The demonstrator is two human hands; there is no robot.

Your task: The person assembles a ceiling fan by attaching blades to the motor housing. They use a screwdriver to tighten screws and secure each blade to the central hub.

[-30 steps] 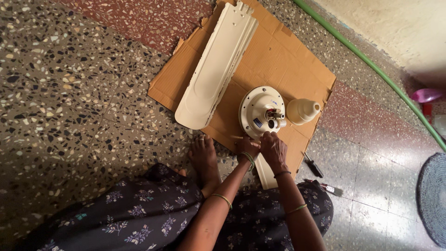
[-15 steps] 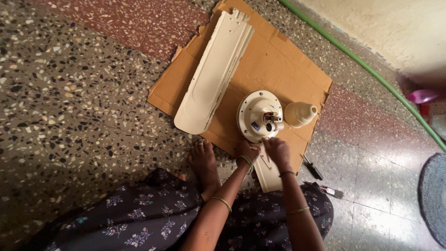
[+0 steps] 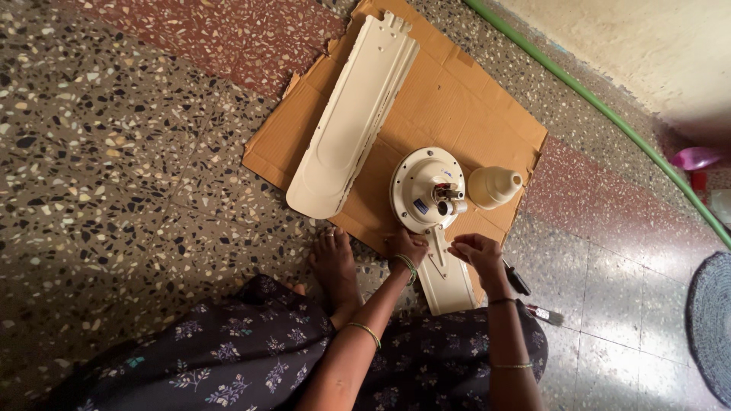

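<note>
Head view, looking down at a terrazzo floor (image 3: 114, 152). A flattened sheet of brown cardboard (image 3: 464, 99) lies in the upper centre of the frame. On it, just right of centre, sits a cream ceiling-fan motor housing (image 3: 422, 186), round, with a short metal shaft (image 3: 449, 195) at its hub. A cream cone-shaped canopy cover (image 3: 493, 186) lies on its side just to the right of the housing, near it but apart. One detached fan blade (image 3: 354, 122) runs diagonally across the cardboard's left half, well clear of the housing. A second blade (image 3: 445, 278) is joined to the housing's lower edge and extends down toward the person's lap. Left hand (image 3: 407, 247): fingers curled, pressed against the lower rim of the housing, beside the blade's root. Right hand (image 3: 476, 251): fingers bent and pinched together above the attached blade; whether it holds anything cannot be told. A bare foot (image 3: 335, 259) rests at the cardboard's lower edge. A dark-handled tool (image 3: 518, 280) and a small brush (image 3: 544, 313) lie on the floor right of the right wrist. A green hose (image 3: 601, 110) crosses the upper right.
</note>
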